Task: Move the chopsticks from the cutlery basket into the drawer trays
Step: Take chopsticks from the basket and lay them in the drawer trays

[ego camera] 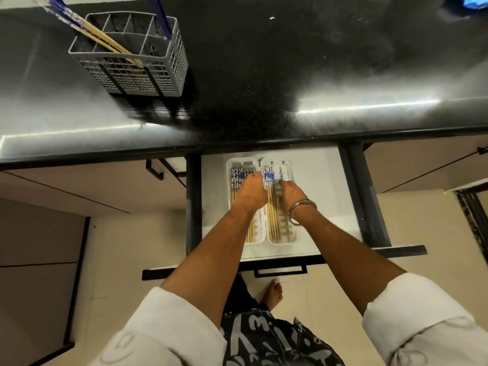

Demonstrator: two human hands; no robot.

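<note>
Most of the chopsticks seem to be already in the drawer: two white trays sit side by side in the open drawer [317, 180], and both the left tray [232, 165] and the right tray [286, 233] hold rows of chopsticks with pale wooden shafts and blue-and-white patterned ends. The left hand [250, 192] is down over the left tray with its fingers curled, and it looks to be resting on or holding the chopsticks there, but what exactly the fingers grip cannot be told from this view. The right hand [289, 194], with a metal bangle [302, 207] on the wrist, reaches into the right tray, and its fingers appear to pinch some patterned chopsticks [277, 184] that are being laid or straightened in the tray. On the dark counter [290, 75], well apart from the drawer, stands the grey cutlery basket [137, 72], and a few chopsticks [105, 39] lean out of one compartment toward the upper left. So the task appears well advanced but not finished: the judgement is that the present bundle must be settled, and then the remaining ones in the basket must be brought over.
</note>
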